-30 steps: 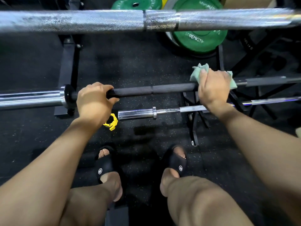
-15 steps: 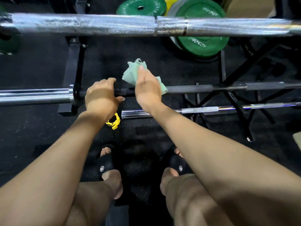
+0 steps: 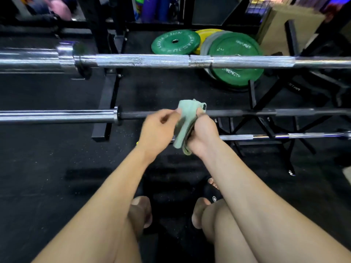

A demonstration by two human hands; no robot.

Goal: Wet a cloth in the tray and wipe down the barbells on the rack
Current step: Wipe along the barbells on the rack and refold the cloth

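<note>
Both hands now lifting off the dark barbell [image 3: 247, 112], left hand [image 3: 158, 132] pinching the green cloth [image 3: 185, 124] edge, right hand [image 3: 204, 135] gripping it bunched, cloth hovering just before the bar.

I am looking into a gym: chrome barbells [image 3: 144, 61] cross the frame on black racks [image 3: 106, 103], green weight plates [image 3: 235, 59] upper right, black rubber floor [image 3: 47, 168] below.

Both hands blur; barbell [image 3: 266, 112] ends run past the frame.
</note>
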